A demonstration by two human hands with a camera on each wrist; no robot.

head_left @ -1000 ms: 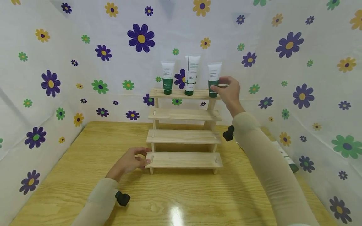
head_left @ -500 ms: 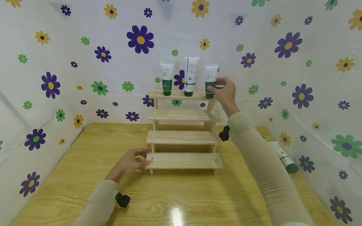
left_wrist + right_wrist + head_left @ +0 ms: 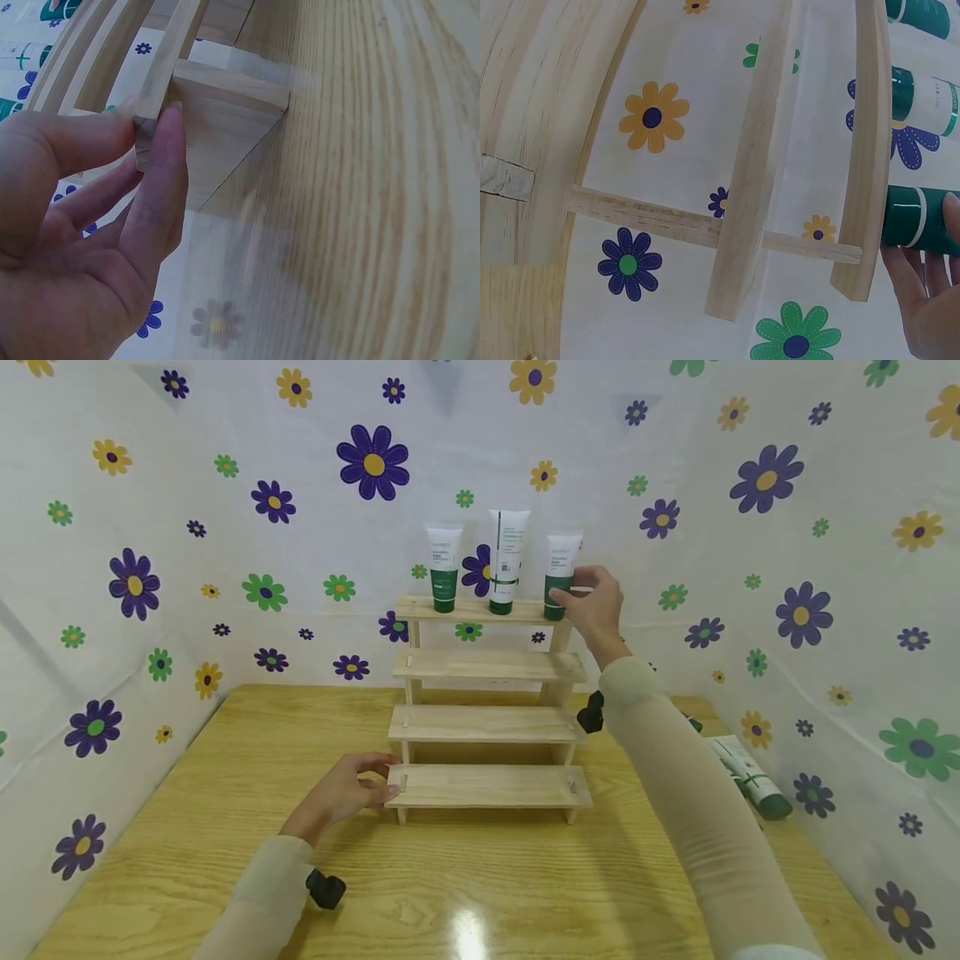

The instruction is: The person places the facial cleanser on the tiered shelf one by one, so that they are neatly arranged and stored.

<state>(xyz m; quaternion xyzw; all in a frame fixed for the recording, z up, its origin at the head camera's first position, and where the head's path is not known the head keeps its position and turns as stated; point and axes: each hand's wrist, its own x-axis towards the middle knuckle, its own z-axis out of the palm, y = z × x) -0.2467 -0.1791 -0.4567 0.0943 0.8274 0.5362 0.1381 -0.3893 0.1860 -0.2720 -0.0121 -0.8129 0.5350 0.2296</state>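
Note:
A wooden tiered rack (image 3: pixel 487 785) with several steps stands on the table. On its top step, a small white-and-green tube (image 3: pixel 444 568) is at the left and a taller, mostly white tube (image 3: pixel 510 560) in the middle. My right hand (image 3: pixel 597 610) grips another small white-and-green tube (image 3: pixel 559 575) upright at the top step's right end; its dark green lower part (image 3: pixel 915 219) shows in the right wrist view. With thumb and fingers, my left hand (image 3: pixel 341 793) pinches the left end of the lowest step (image 3: pixel 161 82), as the left wrist view also shows.
More tubes, among them a white one with a green cap (image 3: pixel 752 777), lie on the table's right side, partly behind my right forearm. A flower-patterned cloth (image 3: pixel 300 527) surrounds the wooden table (image 3: pixel 420 893) at the back and sides.
The right hand has shifted slightly left with its tube, drawing it nearer the middle tube. My right forearm moved left too, uncovering more of the tubes at the right. The left hand stays put.

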